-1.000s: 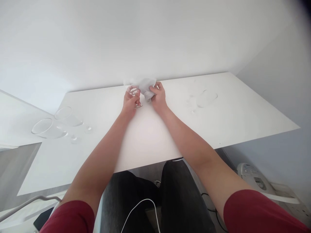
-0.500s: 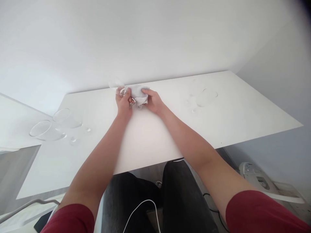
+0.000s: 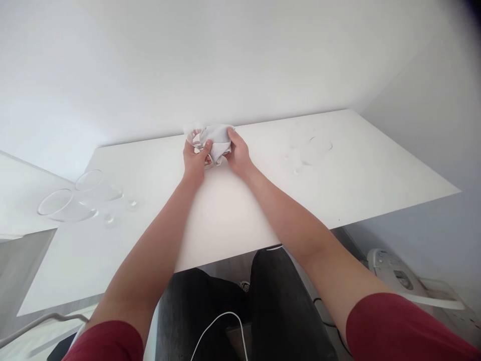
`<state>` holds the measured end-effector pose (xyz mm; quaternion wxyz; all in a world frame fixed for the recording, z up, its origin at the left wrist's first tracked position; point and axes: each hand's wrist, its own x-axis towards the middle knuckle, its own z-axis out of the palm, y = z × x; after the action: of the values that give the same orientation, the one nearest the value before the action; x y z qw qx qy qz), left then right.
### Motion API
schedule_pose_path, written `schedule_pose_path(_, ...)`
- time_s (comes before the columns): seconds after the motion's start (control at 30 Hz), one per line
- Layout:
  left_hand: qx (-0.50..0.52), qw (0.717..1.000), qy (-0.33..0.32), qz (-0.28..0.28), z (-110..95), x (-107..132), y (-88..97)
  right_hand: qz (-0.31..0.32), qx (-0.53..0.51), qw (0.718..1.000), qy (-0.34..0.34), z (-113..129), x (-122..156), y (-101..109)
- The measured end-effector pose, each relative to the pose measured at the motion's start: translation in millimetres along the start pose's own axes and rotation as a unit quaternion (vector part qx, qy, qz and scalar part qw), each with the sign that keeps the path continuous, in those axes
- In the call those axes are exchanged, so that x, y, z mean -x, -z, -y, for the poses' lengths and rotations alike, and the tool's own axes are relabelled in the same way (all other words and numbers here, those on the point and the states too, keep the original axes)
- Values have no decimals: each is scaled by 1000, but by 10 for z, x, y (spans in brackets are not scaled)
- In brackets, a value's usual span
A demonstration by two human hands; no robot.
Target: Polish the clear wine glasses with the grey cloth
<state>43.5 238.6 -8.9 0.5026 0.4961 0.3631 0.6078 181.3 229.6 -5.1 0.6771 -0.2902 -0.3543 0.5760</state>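
Over the far middle of the white table, my left hand point(image 3: 195, 156) is closed around a clear glass point(image 3: 193, 131), whose see-through wall shows at the fingers; its full shape is hard to make out. A light grey cloth point(image 3: 218, 138) is bunched against the glass. My right hand point(image 3: 238, 154) grips the cloth from the right, thumb on top and the other fingers mostly hidden beneath. Both hands are close together, with the cloth between them.
Two clear glasses point(image 3: 71, 205) with round knobs at their bases lie tilted on the table point(image 3: 225, 215) at left. Faint transparent glassware point(image 3: 315, 150) is at right. A white wall point(image 3: 225, 60) rises behind. A white appliance point(image 3: 394, 273) stands below right, and a white cable point(image 3: 229, 314) hangs in front.
My left hand has shifted slightly right, and the glass has turned a little. The cloth has been bunched more tightly, with my right hand's fingers more upright around it.
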Motion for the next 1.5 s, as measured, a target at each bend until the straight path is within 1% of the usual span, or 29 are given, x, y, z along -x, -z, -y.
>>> schedule_pose_path(0.1,-13,1000,-10,-6,19,-10,19,-22,16,1000,15,28,17,0)
schedule_pose_path(0.17,-18,1000,-5,12,21,-1,18,-29,23,999,21,52,36,-12)
schedule_pose_path(0.27,-25,998,7,56,5,27,-3,1,32,999,5,73,69,-44)
schedule_pose_path(0.33,-28,997,8,68,-15,39,-19,21,42,999,-11,74,83,-61)
schedule_pose_path(0.4,-22,999,4,48,-38,36,-23,22,48,999,-15,68,84,-64)
schedule_pose_path(0.57,34,998,-1,-61,-67,-26,35,11,21,1000,10,29,43,-4)
schedule_pose_path(0.63,53,995,7,-81,-70,-46,64,-3,6,1000,20,4,11,35)
schedule_pose_path(0.73,56,994,12,-89,-75,-46,83,-36,-12,999,19,-32,-44,84)
schedule_pose_path(0.8,45,995,2,-90,-75,-35,80,-54,-17,998,13,-45,-68,93)
schedule_pose_path(0.87,35,995,-17,-94,-70,-26,75,-58,-16,998,11,-44,-67,76)
schedule_pose_path(0.97,35,993,-49,-106,-57,-35,86,-36,6,999,9,-23,-24,19)
schedule_pose_path(1.07,45,987,-62,-138,-55,-62,112,6,48,999,4,-6,29,-38)
schedule_pose_path(1.2,69,981,-36,-176,-89,-73,124,50,74,996,3,-7,71,-74)
schedule_pose_path(1.27,74,981,-20,-177,-109,-64,117,63,98,993,7,-12,80,-73)
schedule_pose_path(1.33,79,981,-12,-174,-118,-55,110,65,132,989,29,-16,77,-57)
schedule_pose_path(1.4,84,982,-14,-170,-110,-56,111,46,153,986,53,-18,60,-30)
schedule_pose_path(1.5,79,984,-35,-158,-79,-74,128,-34,162,983,81,-12,25,12)
